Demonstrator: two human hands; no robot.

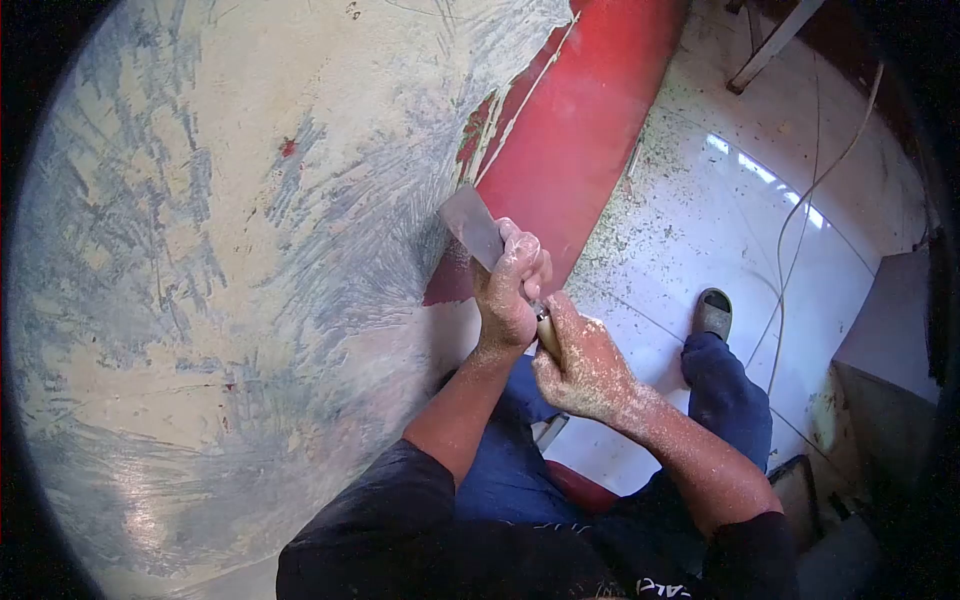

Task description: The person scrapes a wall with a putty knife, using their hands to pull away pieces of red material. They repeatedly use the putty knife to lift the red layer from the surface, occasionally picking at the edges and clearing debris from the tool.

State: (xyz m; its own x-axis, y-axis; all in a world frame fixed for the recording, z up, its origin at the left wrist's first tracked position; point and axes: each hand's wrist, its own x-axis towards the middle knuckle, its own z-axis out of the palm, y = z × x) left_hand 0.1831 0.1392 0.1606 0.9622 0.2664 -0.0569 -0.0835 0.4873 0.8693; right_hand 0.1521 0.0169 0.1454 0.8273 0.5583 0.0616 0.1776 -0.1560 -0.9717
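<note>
Upper body: black short-sleeved top (400,520), white lettering (662,588) on its front, partly legible. Lower body: dark blue trousers (728,395). Visible foot: grey footwear (713,318) with a dark opening. Left hand (512,285) and right hand (590,370): bare, ungloved, coated with pale powder and crumbs. Forearms: uncovered, speckled likewise.

Black shirt (400,560), white letters (664,590) (perhaps "ALC", cropped)
</note>
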